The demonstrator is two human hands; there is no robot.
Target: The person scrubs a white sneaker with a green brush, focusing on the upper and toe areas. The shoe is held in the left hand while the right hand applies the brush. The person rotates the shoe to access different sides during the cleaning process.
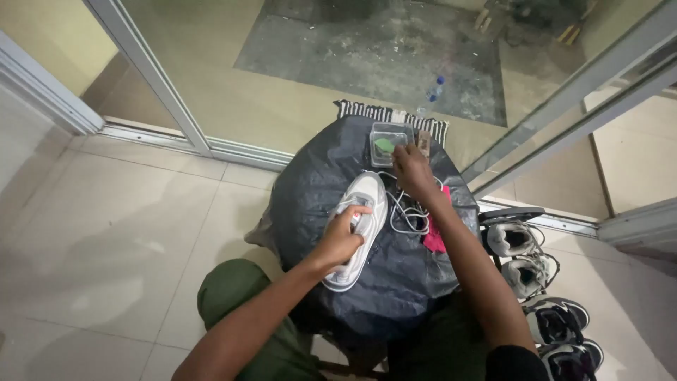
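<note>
Left hand (340, 236) grips the white sneaker (361, 227); right hand (411, 168), fingers partly curled, reaches the clear plastic container (390, 137) just beyond.

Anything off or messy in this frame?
Nothing spilled or broken. The white shoe has no laces in it; the left hand holds it on the black plastic sheet, and white laces lie loose in a tangle beside it. The right hand reaches to the clear tub.
</note>
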